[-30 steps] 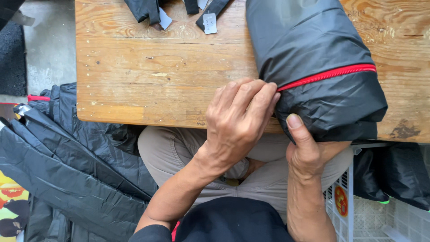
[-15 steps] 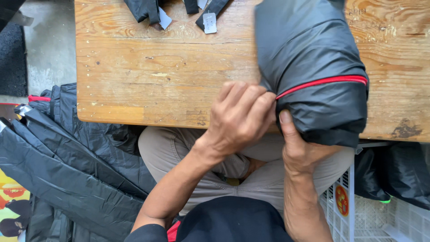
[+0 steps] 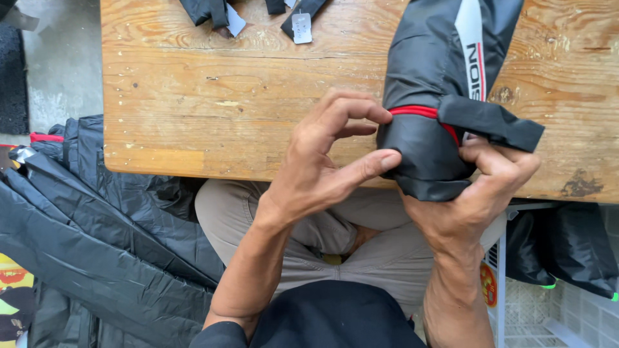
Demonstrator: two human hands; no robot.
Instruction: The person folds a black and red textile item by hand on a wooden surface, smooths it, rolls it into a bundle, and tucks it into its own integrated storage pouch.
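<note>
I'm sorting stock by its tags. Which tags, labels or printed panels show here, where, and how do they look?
Small white hang tag: table's far edge, rectangular, on black fabric.
Second white tag: left of it, angled.
White printed stripe: lengthwise on rolled black garment, red-edged.
Orange round sticker: white crate, lower right.

The black garment roll (image 3: 445, 96) runs off the picture's top edge, so its far end is unseen; its near end overhangs the wooden table (image 3: 213, 116) at the front edge, hiding the right hand (image 3: 474, 193) palm; two dark straps with tags (image 3: 258, 13) at the table's far edge are cut off; the table's right corners lie outside the picture.
</note>
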